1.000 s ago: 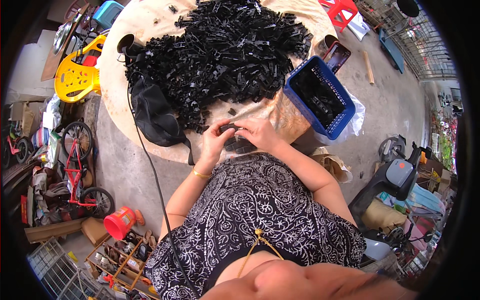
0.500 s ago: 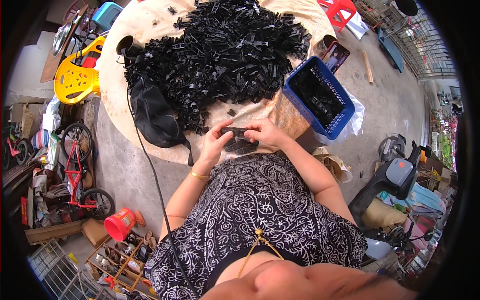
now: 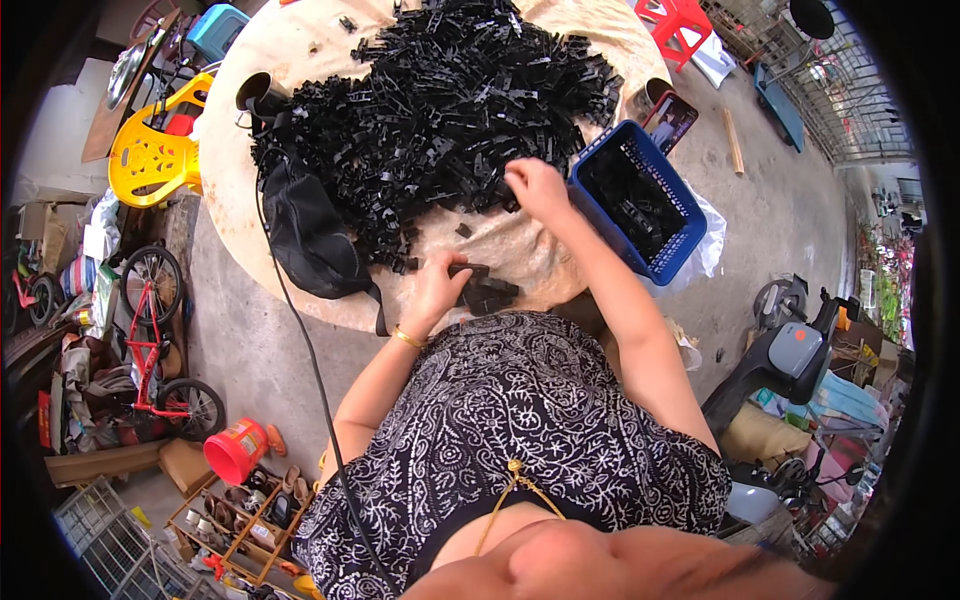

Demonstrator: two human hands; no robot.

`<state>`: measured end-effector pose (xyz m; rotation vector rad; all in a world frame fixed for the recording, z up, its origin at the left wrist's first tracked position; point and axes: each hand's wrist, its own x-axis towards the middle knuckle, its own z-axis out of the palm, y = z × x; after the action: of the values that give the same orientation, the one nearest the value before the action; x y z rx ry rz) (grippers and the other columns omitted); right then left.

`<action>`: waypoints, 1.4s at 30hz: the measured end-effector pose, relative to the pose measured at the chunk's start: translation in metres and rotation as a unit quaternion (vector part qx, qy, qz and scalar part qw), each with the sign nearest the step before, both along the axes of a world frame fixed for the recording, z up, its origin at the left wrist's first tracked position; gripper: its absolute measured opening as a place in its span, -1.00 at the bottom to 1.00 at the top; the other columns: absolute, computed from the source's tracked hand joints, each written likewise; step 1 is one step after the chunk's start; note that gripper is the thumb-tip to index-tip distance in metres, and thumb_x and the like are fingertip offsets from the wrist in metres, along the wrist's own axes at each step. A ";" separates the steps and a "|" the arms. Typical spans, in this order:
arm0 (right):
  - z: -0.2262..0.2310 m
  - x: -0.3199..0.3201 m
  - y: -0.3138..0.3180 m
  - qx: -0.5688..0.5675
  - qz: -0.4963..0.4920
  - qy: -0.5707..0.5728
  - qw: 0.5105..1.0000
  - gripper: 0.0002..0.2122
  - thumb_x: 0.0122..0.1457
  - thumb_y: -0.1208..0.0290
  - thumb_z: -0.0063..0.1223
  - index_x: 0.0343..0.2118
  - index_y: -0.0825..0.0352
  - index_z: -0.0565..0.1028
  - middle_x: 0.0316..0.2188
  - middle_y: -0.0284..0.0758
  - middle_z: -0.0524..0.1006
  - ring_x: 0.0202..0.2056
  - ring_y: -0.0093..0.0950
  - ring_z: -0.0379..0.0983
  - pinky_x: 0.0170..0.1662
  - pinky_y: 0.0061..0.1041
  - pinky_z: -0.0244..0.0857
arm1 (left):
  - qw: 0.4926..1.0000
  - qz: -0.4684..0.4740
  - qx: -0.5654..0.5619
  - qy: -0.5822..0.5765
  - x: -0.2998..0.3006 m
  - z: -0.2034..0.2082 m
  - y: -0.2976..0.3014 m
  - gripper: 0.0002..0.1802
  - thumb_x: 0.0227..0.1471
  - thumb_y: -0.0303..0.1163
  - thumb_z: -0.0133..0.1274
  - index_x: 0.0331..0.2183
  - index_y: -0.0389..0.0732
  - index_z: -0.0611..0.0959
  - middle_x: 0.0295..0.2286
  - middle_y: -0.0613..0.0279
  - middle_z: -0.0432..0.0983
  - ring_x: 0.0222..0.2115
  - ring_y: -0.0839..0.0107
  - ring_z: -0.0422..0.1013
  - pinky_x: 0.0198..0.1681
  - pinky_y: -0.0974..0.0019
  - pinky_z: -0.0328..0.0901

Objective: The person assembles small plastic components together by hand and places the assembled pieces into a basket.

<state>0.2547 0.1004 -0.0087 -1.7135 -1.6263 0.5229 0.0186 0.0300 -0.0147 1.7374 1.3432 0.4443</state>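
A large heap of small black plastic pieces (image 3: 450, 110) covers much of the round table. At the heap's near right edge, my right hand (image 3: 540, 190) has its fingers closed on a black piece there, mostly hidden by the fingertips. My left hand (image 3: 436, 288) stays by the table's near edge and pinches a dark plastic piece (image 3: 466, 271) between thumb and fingers. Just right of it lies a small cluster of black pieces (image 3: 488, 297), close to my patterned dress. One loose black piece (image 3: 463, 230) lies on the cloth between the hands and the heap.
A blue plastic basket (image 3: 690, 235) with black pieces in it stands right of my right hand, beside a phone (image 3: 670, 117). On the left are a black bag (image 3: 310, 235), a dark cup (image 3: 258, 90) and a hanging cable (image 3: 310, 365). A yellow chair (image 3: 150, 165) stands beyond the table's left edge.
My right hand has left the piece both hands were holding and reached forward to the heap's edge. My left hand has stayed near the same spot, moved slightly down.
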 end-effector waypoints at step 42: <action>0.016 -0.015 0.005 -0.158 0.019 0.213 0.964 -0.75 -0.02 0.26 0.15 -0.59 0.38 0.48 -0.70 -0.35 0.47 -0.67 -0.63 0.37 -0.58 -0.59 0.25 | 0.998 -0.030 0.047 -0.015 0.008 0.005 0.021 -0.83 -0.17 -0.46 0.12 -0.42 -0.27 0.53 -0.49 0.02 0.45 -0.37 0.07 0.39 -0.29 0.15 0.27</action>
<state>0.2395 0.1050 0.0069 -1.6443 -1.3147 1.1372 0.0263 0.0505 -0.0099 1.8368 1.2633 0.5054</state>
